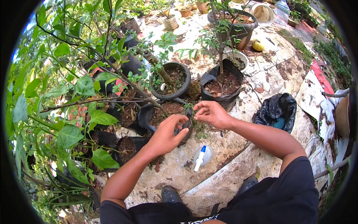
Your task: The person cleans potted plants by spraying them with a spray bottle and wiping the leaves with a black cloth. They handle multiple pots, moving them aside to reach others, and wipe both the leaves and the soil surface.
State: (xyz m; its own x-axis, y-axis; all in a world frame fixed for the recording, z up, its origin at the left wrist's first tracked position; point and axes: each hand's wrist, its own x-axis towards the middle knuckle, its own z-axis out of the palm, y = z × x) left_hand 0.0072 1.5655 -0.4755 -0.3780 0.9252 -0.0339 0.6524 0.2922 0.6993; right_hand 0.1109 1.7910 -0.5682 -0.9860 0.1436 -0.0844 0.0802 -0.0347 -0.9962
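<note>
My left hand (170,134) is over the near edge of a black grow bag of soil (167,109), its fingers curled and thumb apart; whether it pinches anything is unclear. Just right of it, my right hand (211,114) has its fingers bent, close to thin green weeds (200,128) beside the bag. Its fingertips may hold a thin stem, too small to tell. A woody stem rises from the bag and leans left. Nearer me, a spray bottle (203,156) with a white and blue nozzle stands on the ground.
Behind are a round black pot (186,89) and a black grow bag with a small tree (208,92). At right lies a crumpled black plastic bag (272,109) with blue granules inside. Leafy branches (70,135) crowd the left. A yellow fruit (257,45) lies farther back.
</note>
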